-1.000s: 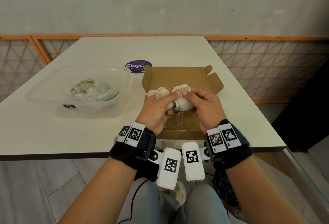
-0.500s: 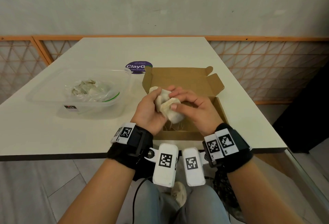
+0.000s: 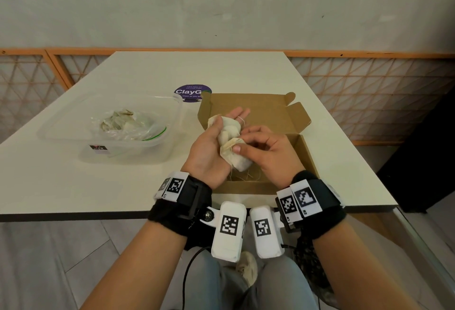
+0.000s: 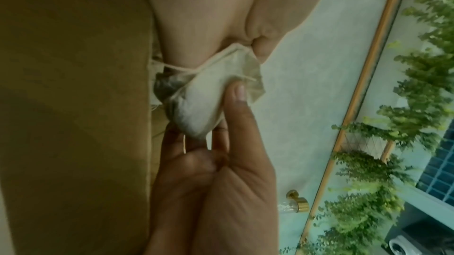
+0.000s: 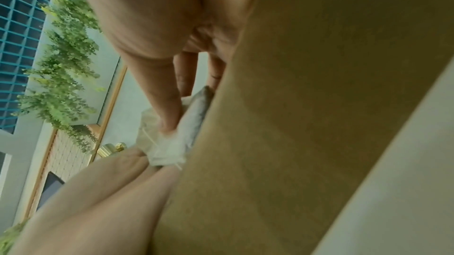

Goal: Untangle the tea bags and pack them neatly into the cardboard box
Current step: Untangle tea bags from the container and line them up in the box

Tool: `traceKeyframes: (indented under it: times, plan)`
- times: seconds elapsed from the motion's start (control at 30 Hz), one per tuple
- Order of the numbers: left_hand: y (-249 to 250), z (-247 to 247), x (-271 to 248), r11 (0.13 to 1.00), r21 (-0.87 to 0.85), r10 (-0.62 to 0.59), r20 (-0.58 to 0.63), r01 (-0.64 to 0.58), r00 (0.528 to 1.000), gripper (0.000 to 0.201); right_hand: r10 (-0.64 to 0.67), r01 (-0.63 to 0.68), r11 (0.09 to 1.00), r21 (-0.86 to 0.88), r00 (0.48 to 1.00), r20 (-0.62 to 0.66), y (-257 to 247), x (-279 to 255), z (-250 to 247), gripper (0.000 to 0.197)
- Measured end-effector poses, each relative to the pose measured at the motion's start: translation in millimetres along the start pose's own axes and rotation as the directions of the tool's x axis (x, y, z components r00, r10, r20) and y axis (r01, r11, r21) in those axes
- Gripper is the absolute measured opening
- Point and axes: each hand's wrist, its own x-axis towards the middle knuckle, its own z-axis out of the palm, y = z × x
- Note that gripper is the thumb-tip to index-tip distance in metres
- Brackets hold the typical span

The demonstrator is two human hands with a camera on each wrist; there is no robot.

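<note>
Two hands are busy over the open box (image 3: 256,112): you are at the untangling step, with nothing yet laid flat inside as far as the head view shows. Your left hand (image 3: 209,154) holds the bundle of tea bags (image 3: 231,142) from beneath, its thumb wrapped over the top of the bags and its fingers stretched out toward the lid, with a loop of string (image 3: 241,120) caught round one of them. Your right hand (image 3: 268,154) pinches the near bag between thumb and fingers, just above the box floor. A loose mess of string hangs from the bundle onto the cardboard below. More bags (image 3: 123,122) wait in a plastic bag inside the clear tub (image 3: 73,134) on the table (image 3: 246,70), well to the left.

Next, you probably need to free that loop from your finger and follow one string to its bag, drawing it out slowly. Tugging hard looks risky: the paper seems thin and could tear. Once one bag comes clear, lay it flat against a wall of the box, string tucked in.
</note>
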Motion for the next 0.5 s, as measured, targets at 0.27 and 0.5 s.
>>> traceKeyframes:
  times: [0.27,0.5]
  plan:
    - [-1.4,-3.6,3.4,0.997,0.061,0.043,-0.04,-0.04,0.998,0.04,0.081,-0.081,0.996,0.032,0.997,-0.006,-3.6,-2.8,-3.9,0.014]
    - [-4.7,-7.8,4.6,0.97,0.232,0.085,-0.051,-0.071,0.995,0.025,-0.001,0.007,0.975,-0.222,1.0,0.027,-23.7,-14.1,-24.0,0.014]
